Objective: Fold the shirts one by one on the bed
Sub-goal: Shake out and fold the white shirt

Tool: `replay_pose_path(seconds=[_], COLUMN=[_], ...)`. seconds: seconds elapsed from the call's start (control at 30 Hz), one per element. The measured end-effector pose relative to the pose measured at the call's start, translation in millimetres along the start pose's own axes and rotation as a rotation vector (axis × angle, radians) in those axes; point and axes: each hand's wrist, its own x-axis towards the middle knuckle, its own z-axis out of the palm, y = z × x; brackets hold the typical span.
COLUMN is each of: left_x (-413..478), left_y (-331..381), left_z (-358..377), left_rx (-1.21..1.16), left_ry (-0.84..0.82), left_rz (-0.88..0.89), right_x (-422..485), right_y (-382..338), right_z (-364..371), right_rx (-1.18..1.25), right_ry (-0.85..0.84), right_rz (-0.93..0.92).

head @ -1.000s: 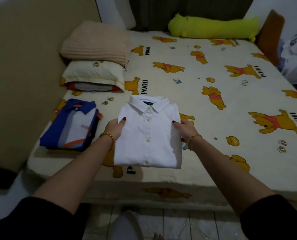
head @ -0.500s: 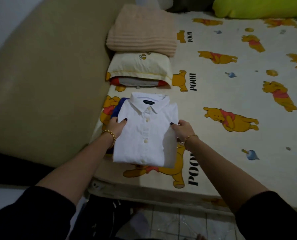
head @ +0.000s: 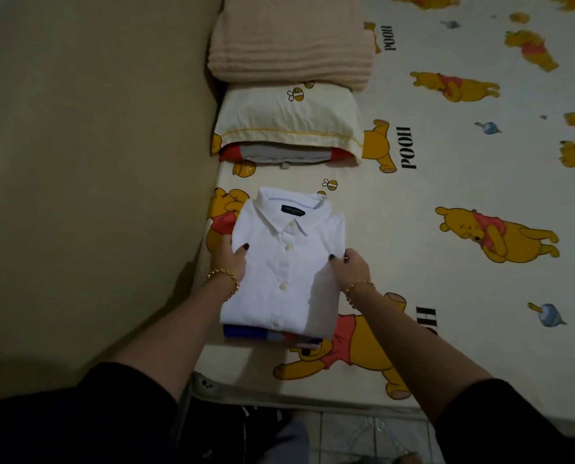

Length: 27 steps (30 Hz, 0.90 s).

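Shirt stack on the bed (head: 396, 209): two look folded, and any left to do are out of view.
At the white shirt's (head: 286, 262) left edge the left hand (head: 234, 259) has it in its grip, thumb on top. At its right edge the right hand (head: 349, 267) grasps likewise. Below its hem peeks a strip of blue shirt (head: 246, 331). The fingers underneath are hidden.

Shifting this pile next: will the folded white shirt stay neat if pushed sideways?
Probably floppy: the white shirt is soft cloth, held at both sides by the left hand and right hand. Pushed, it may bunch or slide on the blue shirt beneath.
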Motion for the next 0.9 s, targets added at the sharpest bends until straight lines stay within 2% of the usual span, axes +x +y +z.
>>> replay_pose_path(seconds=[0.2, 0.3, 0.47, 0.6, 0.7, 0.8, 0.9], left_x=[2.9, 1.2, 28.9, 45.5, 58.5, 78.4, 92.7], left_y=[-29.8, -42.8, -44.6, -58.1, -79.0, -99.6, -113.6], left_z=[13.3, 15.2, 26.1, 43.4, 53.9, 60.9, 63.8], left_rx=[-0.027, -0.032, 0.065, -0.091, -0.251, -0.238, -0.347], left_ry=[0.104, 0.105, 0.116, 0.052, -0.018, -0.095, -0.197], left_rz=[0.001, 0.006, -0.115, -0.286, -0.388, -0.415, -0.388], right_x=[6.5, 1.5, 6.7, 21.8, 31.1, 41.5, 52.1], right_y=[6.9, 16.0, 15.0, 26.0, 42.8, 51.3, 62.4], right_z=[13.8, 23.2, 40.7, 63.0, 81.5, 88.5, 93.8], right_rx=[-0.032, -0.024, 0.244, 0.375, 0.337, 0.330, 0.439], right_ry=[0.038, 0.025, 0.113, 0.093, 0.112, 0.085, -0.058], right_rz=[-0.077, -0.073, 0.074, 0.263, 0.314, 0.321, 0.328])
